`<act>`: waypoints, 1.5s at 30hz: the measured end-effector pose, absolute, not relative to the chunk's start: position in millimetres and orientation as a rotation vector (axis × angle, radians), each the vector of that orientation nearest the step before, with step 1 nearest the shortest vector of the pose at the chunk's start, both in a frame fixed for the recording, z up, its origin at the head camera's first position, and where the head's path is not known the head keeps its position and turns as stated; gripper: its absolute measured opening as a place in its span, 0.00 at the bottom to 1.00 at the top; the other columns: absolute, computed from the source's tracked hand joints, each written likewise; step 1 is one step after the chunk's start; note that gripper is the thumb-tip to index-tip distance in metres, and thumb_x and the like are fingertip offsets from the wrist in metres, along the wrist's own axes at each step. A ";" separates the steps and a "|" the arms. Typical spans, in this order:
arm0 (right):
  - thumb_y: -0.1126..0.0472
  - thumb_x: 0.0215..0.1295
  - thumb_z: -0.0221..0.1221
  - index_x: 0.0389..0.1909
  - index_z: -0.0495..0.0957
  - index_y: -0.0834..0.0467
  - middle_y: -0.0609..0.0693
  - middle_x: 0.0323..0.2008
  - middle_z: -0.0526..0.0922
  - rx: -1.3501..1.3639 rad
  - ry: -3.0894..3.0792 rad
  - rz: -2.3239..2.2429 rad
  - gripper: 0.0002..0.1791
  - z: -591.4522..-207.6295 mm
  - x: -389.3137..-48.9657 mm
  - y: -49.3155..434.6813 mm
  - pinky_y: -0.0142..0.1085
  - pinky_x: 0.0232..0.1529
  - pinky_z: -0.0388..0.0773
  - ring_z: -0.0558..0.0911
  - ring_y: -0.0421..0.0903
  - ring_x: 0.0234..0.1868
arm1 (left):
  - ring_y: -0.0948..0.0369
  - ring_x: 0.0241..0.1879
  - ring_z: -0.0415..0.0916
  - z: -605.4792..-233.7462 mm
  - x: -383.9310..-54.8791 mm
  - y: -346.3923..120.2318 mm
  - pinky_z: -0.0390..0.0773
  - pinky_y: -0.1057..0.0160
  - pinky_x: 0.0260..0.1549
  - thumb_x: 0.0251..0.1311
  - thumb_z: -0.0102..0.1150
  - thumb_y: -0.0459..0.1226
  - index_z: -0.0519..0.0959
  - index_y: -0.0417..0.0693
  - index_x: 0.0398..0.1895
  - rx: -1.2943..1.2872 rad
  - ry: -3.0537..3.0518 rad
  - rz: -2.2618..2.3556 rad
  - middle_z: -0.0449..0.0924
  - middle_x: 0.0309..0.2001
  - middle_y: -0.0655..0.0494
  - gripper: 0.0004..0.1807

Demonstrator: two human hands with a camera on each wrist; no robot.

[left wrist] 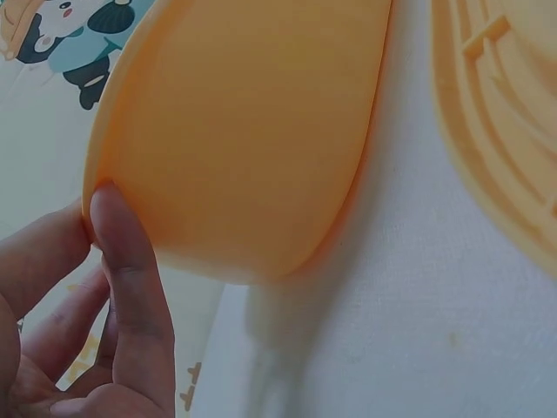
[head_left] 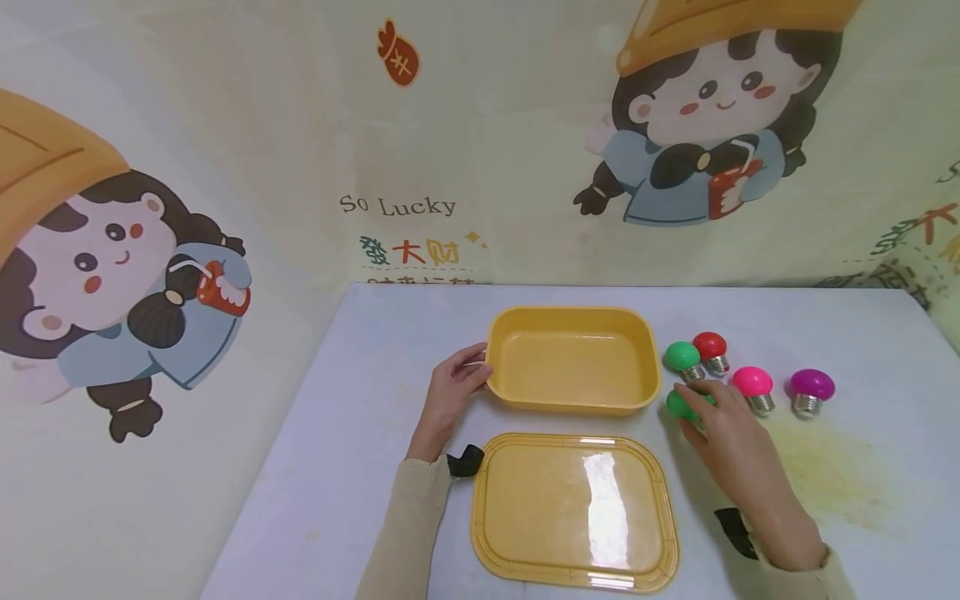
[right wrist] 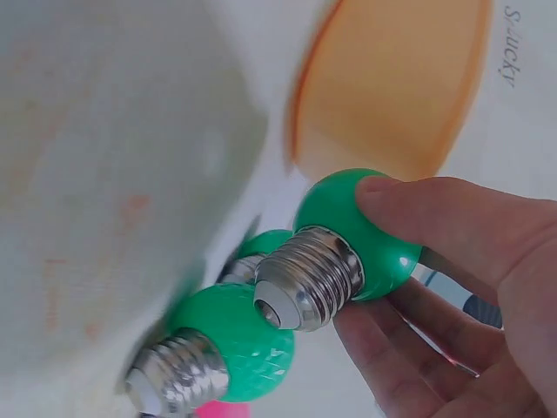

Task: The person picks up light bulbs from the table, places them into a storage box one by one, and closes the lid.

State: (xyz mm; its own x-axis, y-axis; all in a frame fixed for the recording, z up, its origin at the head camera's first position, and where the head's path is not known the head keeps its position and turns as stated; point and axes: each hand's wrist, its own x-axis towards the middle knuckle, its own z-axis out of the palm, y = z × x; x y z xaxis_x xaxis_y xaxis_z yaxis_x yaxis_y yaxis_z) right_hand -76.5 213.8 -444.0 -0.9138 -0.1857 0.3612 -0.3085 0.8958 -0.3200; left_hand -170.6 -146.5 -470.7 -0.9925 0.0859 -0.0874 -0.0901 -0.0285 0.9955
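Observation:
My left hand (head_left: 447, 400) pinches the rim of a deep yellow plastic box (head_left: 573, 402) at its left end; the left wrist view shows thumb and finger on the box wall (left wrist: 235, 131). To the right of the box, my right hand (head_left: 738, 446) holds a green light bulb (head_left: 678, 405) by its round part. In the right wrist view that green bulb (right wrist: 387, 252) has its metal screw base facing the camera. Another green bulb (right wrist: 239, 353) lies just below it, and a third green one is partly hidden behind.
A yellow lid (head_left: 547, 508) lies flat in front of the box. Beyond my right hand are a green bulb (head_left: 682, 356), a red bulb (head_left: 709, 344), a pink bulb (head_left: 752, 382) and a purple bulb (head_left: 812, 384). A printed cloth wall (head_left: 510, 167) closes off the table's back.

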 end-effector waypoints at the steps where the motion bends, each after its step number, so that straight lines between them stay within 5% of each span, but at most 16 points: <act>1: 0.74 0.41 0.76 0.53 0.79 0.70 0.68 0.50 0.76 0.367 -2.735 0.539 0.32 -442.8 -76.5 213.9 0.63 0.47 0.77 0.72 0.65 0.52 | 0.62 0.46 0.78 -470.5 -170.7 -146.3 0.83 0.65 0.40 0.63 0.64 0.31 0.77 0.43 0.62 -0.003 2.099 2.169 0.76 0.56 0.43 0.23; 45: 0.74 0.45 0.74 0.50 0.80 0.68 0.64 0.47 0.78 0.471 -2.513 0.680 0.27 -405.3 -101.6 177.6 0.56 0.42 0.81 0.75 0.61 0.49 | 0.60 0.48 0.79 -473.5 -172.4 -148.0 0.83 0.67 0.39 0.61 0.67 0.35 0.78 0.47 0.61 -0.042 2.088 2.158 0.77 0.55 0.47 0.23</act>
State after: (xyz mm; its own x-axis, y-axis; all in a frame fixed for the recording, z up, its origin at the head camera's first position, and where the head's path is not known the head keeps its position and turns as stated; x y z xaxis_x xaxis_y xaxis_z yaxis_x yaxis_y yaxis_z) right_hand -101.6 177.6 -405.3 -0.8202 -0.1953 0.5377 -0.4398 0.8164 -0.3742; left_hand -172.4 -148.0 -473.5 -0.9900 0.0800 -0.1161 -0.1187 -0.0281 0.9925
